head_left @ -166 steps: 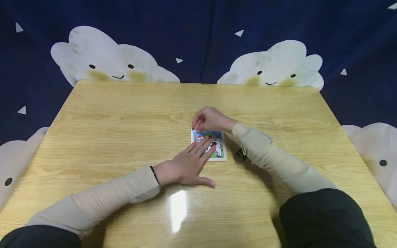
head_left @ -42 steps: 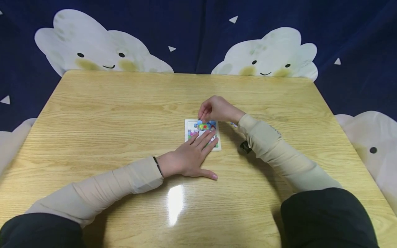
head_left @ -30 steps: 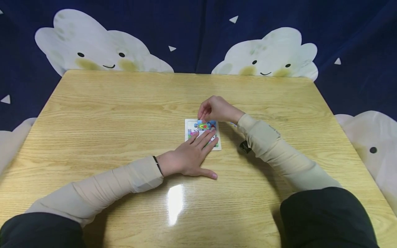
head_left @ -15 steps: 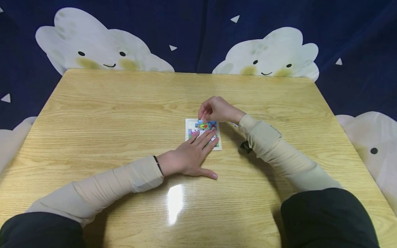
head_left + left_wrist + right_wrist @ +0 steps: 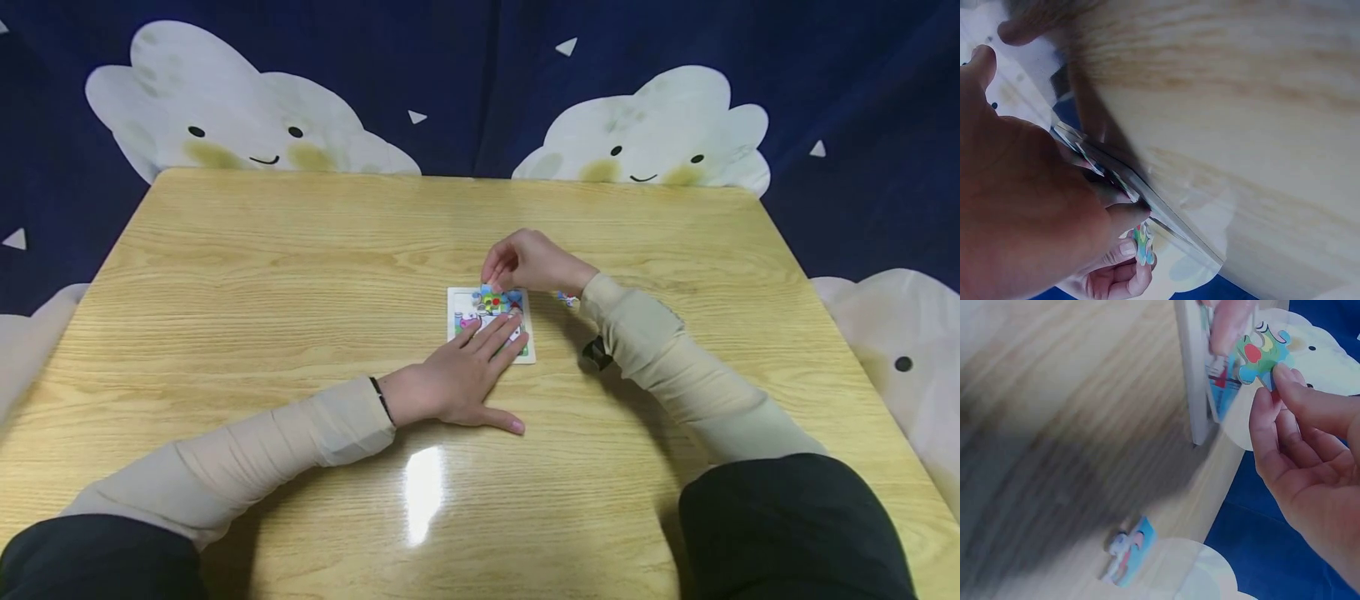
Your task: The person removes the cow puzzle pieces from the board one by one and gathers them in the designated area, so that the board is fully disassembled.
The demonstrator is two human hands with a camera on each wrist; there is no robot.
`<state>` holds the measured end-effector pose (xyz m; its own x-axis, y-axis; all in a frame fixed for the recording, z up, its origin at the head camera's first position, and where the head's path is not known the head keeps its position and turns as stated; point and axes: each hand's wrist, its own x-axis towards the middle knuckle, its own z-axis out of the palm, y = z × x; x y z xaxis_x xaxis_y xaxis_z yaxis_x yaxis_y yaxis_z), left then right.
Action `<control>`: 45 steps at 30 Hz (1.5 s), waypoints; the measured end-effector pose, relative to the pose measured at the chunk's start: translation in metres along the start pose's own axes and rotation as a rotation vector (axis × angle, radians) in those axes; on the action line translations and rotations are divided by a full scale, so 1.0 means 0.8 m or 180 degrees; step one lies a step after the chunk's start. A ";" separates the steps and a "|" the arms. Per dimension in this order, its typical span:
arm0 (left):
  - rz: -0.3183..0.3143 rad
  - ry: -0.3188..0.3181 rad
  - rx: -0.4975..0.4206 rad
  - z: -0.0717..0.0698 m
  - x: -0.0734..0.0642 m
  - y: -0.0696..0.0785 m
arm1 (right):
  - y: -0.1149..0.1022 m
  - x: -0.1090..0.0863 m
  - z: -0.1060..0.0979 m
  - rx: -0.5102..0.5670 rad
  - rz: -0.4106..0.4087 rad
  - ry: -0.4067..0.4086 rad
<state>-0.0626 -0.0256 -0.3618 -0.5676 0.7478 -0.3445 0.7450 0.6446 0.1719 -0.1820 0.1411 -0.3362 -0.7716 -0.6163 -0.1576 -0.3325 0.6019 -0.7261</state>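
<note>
My left hand lies with fingers straight and spread over the lower part of the framed puzzle, its thumb stuck out sideways beyond the frame. My right hand is bent down at the wrist above the puzzle's far edge, thumb and index fingertip closed on a puzzle piece. From my head I see the puzzle flat on the worktop, but the pinch itself is small there; at my right wrist it is plain, the piece tilted, green with a red patch. I can't tell whether its lower edge touches the puzzle. That wrist view also shows a loose piece on the worktop, blue and blurred.
</note>
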 end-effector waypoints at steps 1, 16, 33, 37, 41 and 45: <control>0.0007 0.0017 -0.0012 0.001 0.000 0.000 | 0.000 0.000 -0.002 -0.0002 -0.0005 0.0000; 0.0000 0.0041 0.0101 0.001 -0.001 0.002 | 0.024 -0.045 -0.067 0.0009 0.0482 -0.0003; 0.0038 0.0103 0.0068 0.002 -0.003 0.003 | 0.100 -0.094 -0.114 -0.0439 0.1216 -0.0178; 0.0037 0.0106 0.0093 0.002 -0.002 0.003 | 0.109 -0.095 -0.113 -0.0402 0.1230 -0.0125; 0.0031 0.0109 0.0079 0.001 -0.002 0.003 | 0.113 -0.096 -0.112 -0.0351 0.1181 -0.0091; 0.0028 0.0123 0.0076 0.001 -0.003 0.003 | 0.116 -0.097 -0.111 -0.0349 0.1119 -0.0064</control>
<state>-0.0591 -0.0260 -0.3614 -0.5736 0.7594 -0.3072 0.7580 0.6342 0.1525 -0.2010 0.2901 -0.3316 -0.8386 -0.3713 -0.3985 -0.1059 0.8288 -0.5494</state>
